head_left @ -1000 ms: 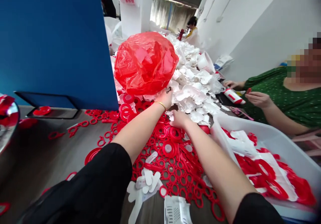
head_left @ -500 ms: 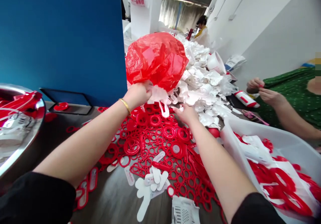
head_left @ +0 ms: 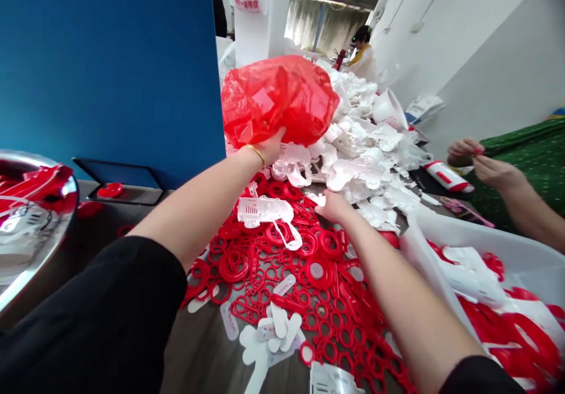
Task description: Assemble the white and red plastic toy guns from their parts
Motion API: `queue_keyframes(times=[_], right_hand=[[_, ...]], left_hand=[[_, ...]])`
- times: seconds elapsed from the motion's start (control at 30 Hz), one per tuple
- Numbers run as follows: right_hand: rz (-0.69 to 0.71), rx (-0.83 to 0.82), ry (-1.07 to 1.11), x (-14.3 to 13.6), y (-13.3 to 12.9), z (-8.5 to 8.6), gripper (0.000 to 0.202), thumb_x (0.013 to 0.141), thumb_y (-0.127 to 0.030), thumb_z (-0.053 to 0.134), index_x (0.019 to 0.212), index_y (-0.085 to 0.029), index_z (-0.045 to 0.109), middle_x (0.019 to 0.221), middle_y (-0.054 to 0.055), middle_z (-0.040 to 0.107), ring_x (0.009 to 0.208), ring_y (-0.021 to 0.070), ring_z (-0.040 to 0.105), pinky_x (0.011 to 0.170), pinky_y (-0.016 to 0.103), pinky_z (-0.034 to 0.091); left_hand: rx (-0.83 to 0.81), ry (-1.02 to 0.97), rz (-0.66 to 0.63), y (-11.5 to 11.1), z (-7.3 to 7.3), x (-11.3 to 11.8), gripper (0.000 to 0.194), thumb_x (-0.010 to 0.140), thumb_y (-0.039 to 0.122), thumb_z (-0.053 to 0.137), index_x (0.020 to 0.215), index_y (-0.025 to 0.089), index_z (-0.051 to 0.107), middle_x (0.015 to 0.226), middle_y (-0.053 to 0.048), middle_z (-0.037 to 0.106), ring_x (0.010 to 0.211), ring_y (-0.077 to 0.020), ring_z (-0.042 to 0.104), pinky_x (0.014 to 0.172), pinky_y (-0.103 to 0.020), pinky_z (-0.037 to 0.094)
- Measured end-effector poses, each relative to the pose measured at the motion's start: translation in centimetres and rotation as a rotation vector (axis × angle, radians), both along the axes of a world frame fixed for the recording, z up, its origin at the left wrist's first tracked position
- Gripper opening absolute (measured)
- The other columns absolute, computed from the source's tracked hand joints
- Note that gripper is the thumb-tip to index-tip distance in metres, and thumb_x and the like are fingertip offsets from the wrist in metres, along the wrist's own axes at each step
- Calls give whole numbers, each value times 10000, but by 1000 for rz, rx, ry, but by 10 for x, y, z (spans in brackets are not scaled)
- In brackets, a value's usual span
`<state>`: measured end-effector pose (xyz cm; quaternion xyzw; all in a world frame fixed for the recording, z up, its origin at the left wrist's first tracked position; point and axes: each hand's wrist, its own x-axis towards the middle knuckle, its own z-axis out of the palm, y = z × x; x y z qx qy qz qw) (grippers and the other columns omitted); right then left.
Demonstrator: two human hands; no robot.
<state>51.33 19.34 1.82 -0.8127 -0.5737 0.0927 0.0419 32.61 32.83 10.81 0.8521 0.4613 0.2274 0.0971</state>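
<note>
My left hand (head_left: 269,148), with a gold bracelet at the wrist, presses against the lower edge of a puffed red plastic bag (head_left: 273,97). Its thumb side shows against the bag; the other fingers are hidden, so a grip cannot be made out. White moulded plastic parts (head_left: 293,157) lie just beside it. My right hand (head_left: 333,207) is closed at the foot of the white heap, with a small white plastic piece (head_left: 315,199) at its fingertips. Between my arms, a white slotted part with a loop (head_left: 265,210) rests on the red plastic rings (head_left: 273,273).
A heap of white parts (head_left: 353,141) runs back along the table. At right stands a translucent bin (head_left: 424,235) of red and white pieces; behind it are a co-worker's hands (head_left: 479,159). A metal basin (head_left: 73,206) is at left, beside a blue panel (head_left: 110,70).
My left hand has moved up and right against the red bag, which has shifted and changed shape. A white looped part now lies lower, on the red rings. My right hand stays near the white heap.
</note>
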Motion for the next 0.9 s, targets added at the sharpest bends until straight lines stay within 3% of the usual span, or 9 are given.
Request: queue_keyframes(times=[0.17, 0.23, 0.33, 0.4, 0.5, 0.6, 0.7, 0.83, 0.9], right_hand=[[-5, 52, 35, -2, -5, 6, 466, 687, -236, 636, 1137, -118, 610, 1062, 159, 688, 944, 286, 652, 787, 344, 492], [-1, 100, 48, -8, -8, 14, 371, 734, -295, 592, 1066, -133, 627, 981, 136, 700, 890, 275, 657, 752, 345, 498], [92, 229, 42, -26, -11, 23, 357, 789, -335, 541, 1101, -172, 599, 1235, 125, 605, 1056, 254, 600, 847, 329, 475], [241, 259, 12, -39, -9, 24, 362, 761, -342, 603, 1095, -203, 601, 1414, 95, 464, 1126, 255, 560, 879, 325, 461], [326, 221, -33, -52, -3, 23, 339, 719, -261, 663, 1051, -211, 614, 1329, 99, 531, 1021, 266, 604, 812, 346, 477], [211, 290, -58, -51, -3, 28, 305, 790, -210, 570, 1094, -185, 570, 1183, 130, 592, 1019, 280, 593, 827, 367, 466], [42, 558, 21, -45, -18, 37, 217, 826, -274, 527, 1021, -181, 543, 1039, 117, 613, 978, 263, 585, 845, 369, 461], [-213, 987, 463, -46, -54, 53, 177, 752, -349, 606, 804, -223, 492, 689, -12, 543, 605, 163, 548, 607, 314, 466], [-296, 1126, 738, -52, -77, 64, 212, 699, -336, 643, 765, -230, 471, 629, -58, 491, 490, 111, 477, 500, 271, 423]], left_hand=[[-29, 97, 140, 30, 20, -16, 626, 811, 180, 522, 1416, 146, 365, 1489, -157, 325, 1311, -319, 392, 1058, -400, 364], [-35, 147, 129, 28, 17, -16, 532, 829, 180, 497, 1353, 107, 446, 1407, -188, 416, 1241, -326, 461, 1030, -411, 386], [-38, 202, 69, 18, 6, -11, 474, 840, 163, 478, 1308, 96, 498, 1311, -182, 503, 1191, -309, 505, 1007, -385, 404], [-29, 203, 42, 13, 2, -8, 526, 837, 151, 478, 1361, 118, 449, 1337, -164, 493, 1199, -289, 506, 1010, -355, 402], [-16, 198, 46, 9, 5, -10, 610, 843, 159, 470, 1439, 137, 343, 1407, -157, 439, 1234, -278, 487, 1009, -331, 404], [-4, 189, 77, 2, 10, -18, 559, 859, 192, 449, 1409, 120, 383, 1393, -173, 447, 1191, -282, 525, 967, -338, 436], [-37, 219, 60, -9, 5, -22, 434, 864, 235, 470, 1269, 94, 541, 1262, -189, 561, 1123, -304, 573, 921, -364, 461], [-169, 302, -18, -15, -23, -15, 249, 788, 239, 643, 996, 117, 704, 1050, -160, 684, 1048, -327, 618, 906, -389, 472], [-198, 298, -12, -10, -39, -10, 258, 820, 269, 651, 1037, 132, 681, 1117, -136, 662, 1089, -304, 598, 948, -426, 459]])
